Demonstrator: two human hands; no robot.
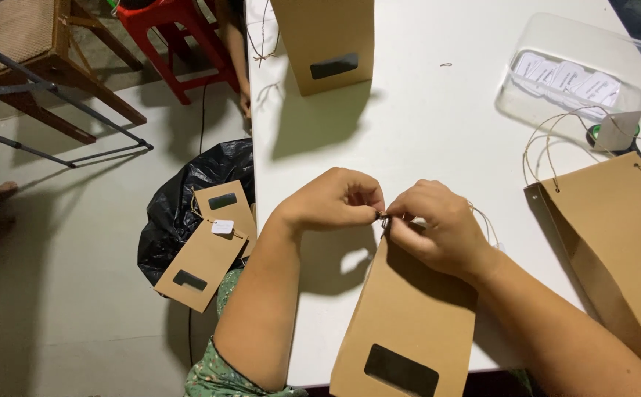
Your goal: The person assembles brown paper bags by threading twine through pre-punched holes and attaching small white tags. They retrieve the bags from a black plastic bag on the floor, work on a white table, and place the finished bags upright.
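A big white worktop (438,125) is filling most of the view, and a grey floor (63,294) is showing to its left.

A flat brown paper bag with a dark window (408,323) is lying on the near edge of the worktop, right in front of the person. Its top end is sitting under both hands.

A second brown paper bag with thin string handles (614,235) is lying just to the right. A third brown paper bag (328,40) is standing up at the far side of the worktop.

A clear plastic box holding small white tags (577,66) is sitting at the far right.

A black plastic sack (188,191) is lying on the floor, with two more brown bags (206,254) resting on it.

The left hand (331,200) and the right hand (441,228) are meeting at the top of the near bag. The fingers of both hands are curling in tight and pinching a thin brown string (383,215) between them. More of this string is looping out behind the right hand.
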